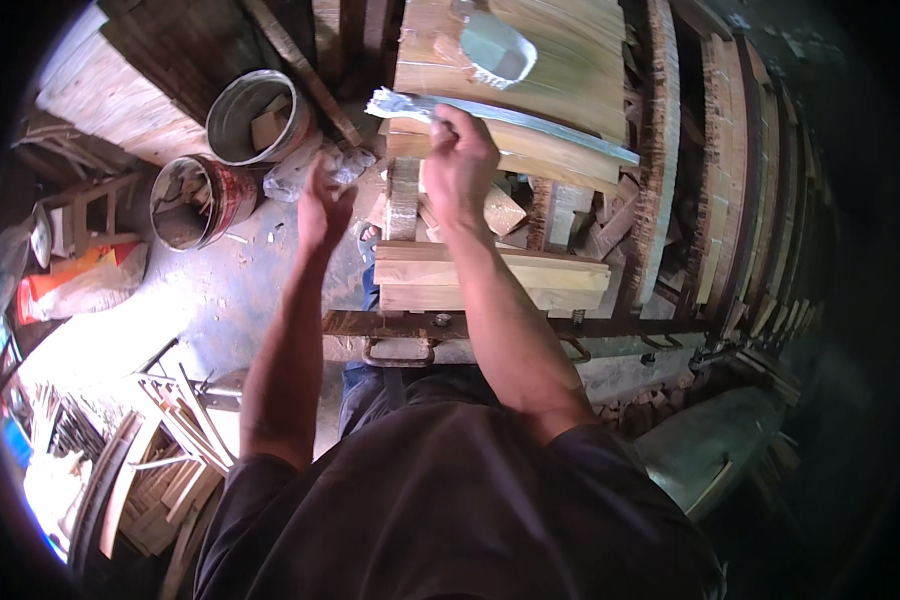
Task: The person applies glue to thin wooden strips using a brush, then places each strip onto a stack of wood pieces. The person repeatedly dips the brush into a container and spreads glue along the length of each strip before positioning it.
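In my right hand (460,160) the fingers are closed around a brush whose ragged white head (395,104) points left. The brush is above the near left edge of a wide wooden panel (560,70). A long pale, shiny strip (540,126) runs rightward from beside the brush, along that edge. Farther back on the panel sits a white tub (498,52) with something pale inside. My left hand (325,210) hangs in the air left of the panel, fingers apart and holding nothing. Nearer to me, several planks (490,278) lie side by side across the bench.
A dark metal bar with handles (400,350) crosses just before my waist. Two buckets (260,118) with wood scraps stand on the floor at left, by a clear plastic bag (300,175). Long clamped boards (660,150) fill the right. Loose wood strips (175,440) are piled lower left.
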Demonstrator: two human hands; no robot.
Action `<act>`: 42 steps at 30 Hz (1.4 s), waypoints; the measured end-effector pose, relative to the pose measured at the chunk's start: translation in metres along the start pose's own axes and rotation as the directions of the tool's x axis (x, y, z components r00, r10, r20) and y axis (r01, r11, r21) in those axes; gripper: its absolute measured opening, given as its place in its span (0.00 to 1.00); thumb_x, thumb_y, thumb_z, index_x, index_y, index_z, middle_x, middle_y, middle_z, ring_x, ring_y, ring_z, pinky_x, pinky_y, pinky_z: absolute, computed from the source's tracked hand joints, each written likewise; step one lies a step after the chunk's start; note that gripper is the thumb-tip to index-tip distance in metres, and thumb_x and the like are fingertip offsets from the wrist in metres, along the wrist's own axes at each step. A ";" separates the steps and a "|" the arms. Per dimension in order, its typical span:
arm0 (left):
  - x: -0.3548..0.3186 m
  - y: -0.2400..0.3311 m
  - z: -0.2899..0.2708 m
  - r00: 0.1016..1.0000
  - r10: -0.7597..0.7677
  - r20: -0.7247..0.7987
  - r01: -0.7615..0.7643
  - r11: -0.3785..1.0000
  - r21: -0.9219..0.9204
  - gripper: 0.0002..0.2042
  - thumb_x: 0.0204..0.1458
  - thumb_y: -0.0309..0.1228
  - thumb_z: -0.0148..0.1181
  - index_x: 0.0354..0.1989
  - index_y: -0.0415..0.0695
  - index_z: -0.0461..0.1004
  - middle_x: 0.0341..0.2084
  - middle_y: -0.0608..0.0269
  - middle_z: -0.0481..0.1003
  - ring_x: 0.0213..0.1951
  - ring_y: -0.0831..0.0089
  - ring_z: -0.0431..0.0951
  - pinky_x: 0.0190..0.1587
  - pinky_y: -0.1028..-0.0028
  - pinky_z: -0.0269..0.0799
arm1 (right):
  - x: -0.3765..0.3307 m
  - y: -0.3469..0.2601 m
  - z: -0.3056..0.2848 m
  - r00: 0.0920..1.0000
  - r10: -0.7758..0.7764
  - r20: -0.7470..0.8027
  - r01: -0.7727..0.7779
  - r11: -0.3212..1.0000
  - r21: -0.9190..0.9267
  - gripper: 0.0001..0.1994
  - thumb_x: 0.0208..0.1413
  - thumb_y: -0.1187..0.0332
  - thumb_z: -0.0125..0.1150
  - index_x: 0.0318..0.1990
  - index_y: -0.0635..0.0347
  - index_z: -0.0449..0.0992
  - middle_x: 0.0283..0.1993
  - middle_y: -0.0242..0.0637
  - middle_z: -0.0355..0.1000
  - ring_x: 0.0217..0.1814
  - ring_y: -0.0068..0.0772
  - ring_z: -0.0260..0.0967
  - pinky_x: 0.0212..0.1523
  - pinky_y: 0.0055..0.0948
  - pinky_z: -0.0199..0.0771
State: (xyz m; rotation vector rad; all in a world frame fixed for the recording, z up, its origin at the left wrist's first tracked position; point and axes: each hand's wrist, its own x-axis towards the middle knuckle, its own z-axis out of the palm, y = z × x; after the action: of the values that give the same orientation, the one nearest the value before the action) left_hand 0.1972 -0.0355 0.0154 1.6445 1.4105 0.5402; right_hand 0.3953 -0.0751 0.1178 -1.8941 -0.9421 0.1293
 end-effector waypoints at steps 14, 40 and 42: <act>0.122 0.045 0.042 0.938 0.042 0.345 0.008 0.990 -0.141 0.21 0.51 0.28 0.67 0.55 0.43 0.74 0.30 0.65 0.81 0.32 0.80 0.79 0.35 0.78 0.74 | 0.045 0.149 -0.205 0.879 0.182 -0.441 -0.267 0.954 -0.138 0.12 0.55 0.83 0.58 0.46 0.64 0.80 0.40 0.40 0.78 0.39 0.27 0.74 0.40 0.26 0.75; 0.116 0.030 0.049 0.949 0.047 0.311 0.079 0.922 -0.379 0.19 0.53 0.23 0.65 0.55 0.41 0.74 0.38 0.67 0.81 0.39 0.83 0.77 0.44 0.79 0.74 | 0.036 0.089 -0.152 0.988 -0.048 -0.144 -0.018 0.904 -0.427 0.13 0.56 0.80 0.57 0.48 0.58 0.79 0.42 0.44 0.78 0.40 0.34 0.77 0.40 0.35 0.76; 0.117 0.030 0.052 0.953 0.045 0.300 0.089 0.904 -0.419 0.19 0.53 0.22 0.65 0.55 0.40 0.74 0.38 0.67 0.81 0.40 0.83 0.77 0.45 0.80 0.73 | 0.026 0.057 -0.103 0.994 0.011 -0.113 -0.035 0.977 -0.212 0.14 0.56 0.81 0.57 0.48 0.55 0.78 0.41 0.44 0.78 0.40 0.37 0.77 0.39 0.34 0.78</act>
State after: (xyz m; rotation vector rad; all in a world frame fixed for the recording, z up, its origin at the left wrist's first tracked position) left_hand 0.2851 0.0580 -0.0112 1.2872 0.9957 0.5156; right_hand 0.4927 -0.1449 0.1329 -2.0873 -0.8872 -0.0672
